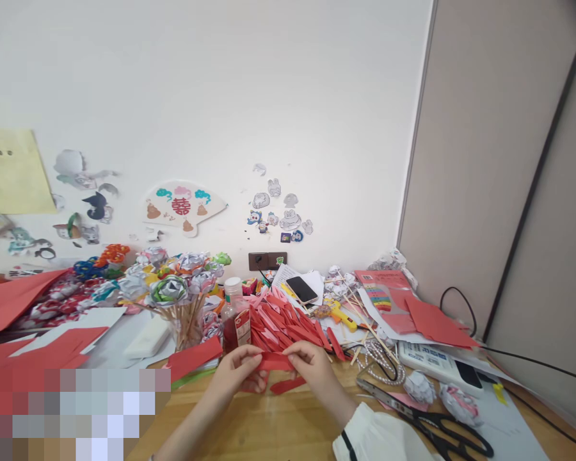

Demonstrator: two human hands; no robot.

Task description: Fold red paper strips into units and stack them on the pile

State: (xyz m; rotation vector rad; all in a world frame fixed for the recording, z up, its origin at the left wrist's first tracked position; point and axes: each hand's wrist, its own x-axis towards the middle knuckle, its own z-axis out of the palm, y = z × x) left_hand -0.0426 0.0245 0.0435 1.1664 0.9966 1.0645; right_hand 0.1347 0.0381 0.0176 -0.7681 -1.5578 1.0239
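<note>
Between my two hands is a strip of red paper [275,362], held level just above the wooden table [269,429]. My left hand [244,369] pinches its left end, and my right hand [310,363] pinches the right end. Below them, another red paper piece [288,385] lies on the wood near my right fingers. Just beyond the hands spreads a heap of folded red paper pieces [285,320]. A bottle with red contents [230,320] stands behind my left hand.
Black-handled scissors [441,422] lie at the right, near crumpled paper balls [420,387]. Farther back are a yellow glue gun [343,315] and a phone [301,289]. Paper flowers on sticks [170,291] stand at the left, near red paper sheets [194,360]. A wall [288,96] rises behind.
</note>
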